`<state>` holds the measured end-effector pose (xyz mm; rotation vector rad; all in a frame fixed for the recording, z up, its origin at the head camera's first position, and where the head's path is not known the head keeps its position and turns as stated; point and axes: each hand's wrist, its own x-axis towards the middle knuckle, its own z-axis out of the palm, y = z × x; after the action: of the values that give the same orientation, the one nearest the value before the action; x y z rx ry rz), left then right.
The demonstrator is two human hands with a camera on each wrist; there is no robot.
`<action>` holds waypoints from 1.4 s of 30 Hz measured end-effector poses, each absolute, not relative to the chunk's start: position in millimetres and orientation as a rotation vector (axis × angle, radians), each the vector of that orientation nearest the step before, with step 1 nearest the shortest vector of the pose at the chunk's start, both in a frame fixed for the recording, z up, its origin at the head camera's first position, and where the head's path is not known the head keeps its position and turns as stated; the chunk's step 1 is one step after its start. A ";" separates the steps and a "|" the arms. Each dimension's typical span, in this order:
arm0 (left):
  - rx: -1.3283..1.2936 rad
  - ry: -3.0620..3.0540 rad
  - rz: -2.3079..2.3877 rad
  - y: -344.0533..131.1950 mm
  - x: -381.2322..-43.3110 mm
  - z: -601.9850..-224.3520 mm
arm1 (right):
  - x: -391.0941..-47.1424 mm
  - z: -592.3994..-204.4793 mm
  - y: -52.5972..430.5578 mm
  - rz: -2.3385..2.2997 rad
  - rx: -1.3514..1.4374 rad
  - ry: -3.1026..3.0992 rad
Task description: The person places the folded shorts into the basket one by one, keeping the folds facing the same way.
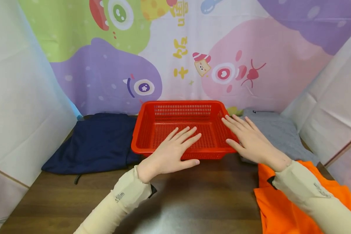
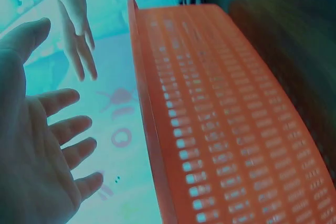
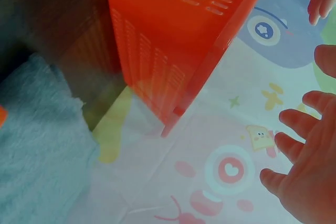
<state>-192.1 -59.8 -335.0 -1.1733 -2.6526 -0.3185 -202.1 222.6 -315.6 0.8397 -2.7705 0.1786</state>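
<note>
A red plastic basket [image 1: 178, 151] with slotted walls stands on the table against the patterned backdrop, with nothing inside it. My left hand [image 1: 171, 152] is spread over the basket's front edge, palm down, holding nothing. In the left wrist view the left fingers [image 2: 73, 129] are straight and apart from the basket wall [image 2: 210, 103]. My right hand [image 1: 250, 139] hovers at the basket's right rim, fingers extended and likewise holding nothing. The right wrist view shows its relaxed fingers [image 3: 299, 124] away from the basket's corner [image 3: 157, 51].
A folded navy cloth [image 1: 102, 143] lies left of the basket, a dark cord end [image 1: 77, 179] poking out in front. Folded grey fabric [image 1: 275, 126] sits to the right. Nearer, an orange cloth [image 1: 283, 204] spreads under my right forearm. White curtains [image 1: 20, 81] enclose the sides.
</note>
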 end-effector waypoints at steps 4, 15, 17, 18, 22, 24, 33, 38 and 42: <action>-1.231 -2.615 -0.382 -53.4 -183.7 -337.5 | -194.9 -317.2 229.5 0.185 0.840 -2.752; -1.390 -2.541 -0.349 -28.7 -167.1 -347.6 | -165.1 -320.6 259.1 0.234 0.772 -2.767; -1.388 -2.566 -0.345 -23.5 -163.4 -350.8 | -160.0 -322.2 265.7 0.252 0.751 -2.783; -1.383 -2.576 -0.344 -20.7 -161.5 -352.4 | -157.7 -323.3 269.4 0.265 0.740 -2.789; -1.341 -2.622 -0.352 -8.9 -155.1 -359.6 | -149.2 -326.7 284.4 0.346 0.694 -2.838; -1.332 -2.648 -0.365 -3.0 -152.3 -363.0 | -144.8 -328.9 291.7 0.389 0.677 -2.867; -1.298 -2.783 -0.440 21.9 -140.2 -372.5 | -128.2 -340.6 318.7 0.458 0.611 -2.936; -1.296 -2.813 -0.458 35.3 -138.8 -374.2 | -124.1 -343.4 330.2 0.485 0.544 -2.967; -1.284 -2.843 -0.563 46.3 -138.7 -374.6 | -121.3 -347.7 339.3 0.523 0.507 -3.009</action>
<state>-138.7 46.3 -374.6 -1.2845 -2.8429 -0.5633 -121.3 339.3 -347.7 0.5069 -3.0092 0.5231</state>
